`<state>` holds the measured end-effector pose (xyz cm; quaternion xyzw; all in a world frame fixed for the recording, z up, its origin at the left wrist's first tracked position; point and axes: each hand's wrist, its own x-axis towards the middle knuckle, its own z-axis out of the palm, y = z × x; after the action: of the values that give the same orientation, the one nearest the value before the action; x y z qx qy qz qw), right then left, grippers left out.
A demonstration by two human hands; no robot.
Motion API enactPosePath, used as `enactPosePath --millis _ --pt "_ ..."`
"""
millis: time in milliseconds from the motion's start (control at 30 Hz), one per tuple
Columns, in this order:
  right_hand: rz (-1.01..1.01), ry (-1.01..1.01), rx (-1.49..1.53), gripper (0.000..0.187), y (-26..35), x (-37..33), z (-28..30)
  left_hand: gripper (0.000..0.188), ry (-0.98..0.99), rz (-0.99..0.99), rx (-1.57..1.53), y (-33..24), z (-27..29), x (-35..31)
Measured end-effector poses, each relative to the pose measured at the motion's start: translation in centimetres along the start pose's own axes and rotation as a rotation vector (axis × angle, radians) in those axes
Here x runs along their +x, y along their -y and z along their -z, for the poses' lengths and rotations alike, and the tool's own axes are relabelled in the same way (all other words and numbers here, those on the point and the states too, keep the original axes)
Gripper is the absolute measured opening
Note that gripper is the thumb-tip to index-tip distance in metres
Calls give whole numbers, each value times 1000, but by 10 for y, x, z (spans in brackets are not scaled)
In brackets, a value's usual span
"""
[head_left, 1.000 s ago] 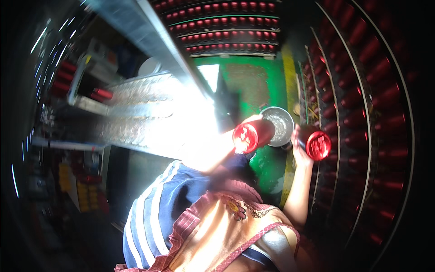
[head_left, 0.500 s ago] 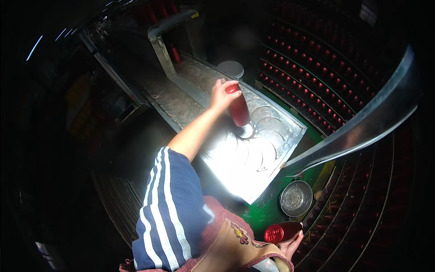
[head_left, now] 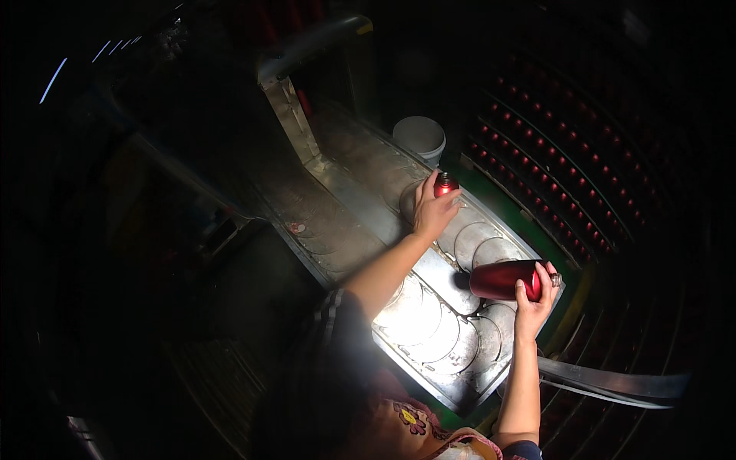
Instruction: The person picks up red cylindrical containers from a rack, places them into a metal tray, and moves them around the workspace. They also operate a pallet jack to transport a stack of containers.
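Observation:
My left hand [head_left: 435,211] is closed around the shoulder of a red metal bottle [head_left: 445,186]. That bottle looks upright at the far edge of a metal slat conveyor [head_left: 360,203], its open threaded neck facing up and its lower body hidden behind my fingers. To the right, my right hand [head_left: 536,295] grips a second red bottle [head_left: 498,280] near its neck. This one is held on its side over the conveyor's right end, its base to the left and its bare metal mouth to the right.
A white bucket [head_left: 419,138] stands behind the conveyor. Rows of red bottles [head_left: 537,157] fill the right background. A curved metal strip [head_left: 613,381] juts out at the lower right. A metal frame [head_left: 293,119] straddles the conveyor at the far left, and bright light glares off the near plates.
My left hand has moved right, and its bottle has gone from tilted to upright. My right hand has risen from the lower right with its bottle, which is now over the conveyor.

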<state>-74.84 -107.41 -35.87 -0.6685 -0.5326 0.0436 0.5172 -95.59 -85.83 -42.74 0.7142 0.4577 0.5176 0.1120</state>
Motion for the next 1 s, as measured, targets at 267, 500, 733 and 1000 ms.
enactPosePath --millis 267,500,733,1000 --pt "-19 239 -299 53 -45 54 -173 32 146 226 -160 -32 145 -93" --pt "77 387 -3 62 26 4 -102 25 341 439 -500 -102 139 -181" --pt "-171 314 421 39 28 -160 196 20 626 346 -807 -256 82 -243" --pt "-389 -284 94 36 51 -317 543 14 912 24 -1031 -537 17 -299"
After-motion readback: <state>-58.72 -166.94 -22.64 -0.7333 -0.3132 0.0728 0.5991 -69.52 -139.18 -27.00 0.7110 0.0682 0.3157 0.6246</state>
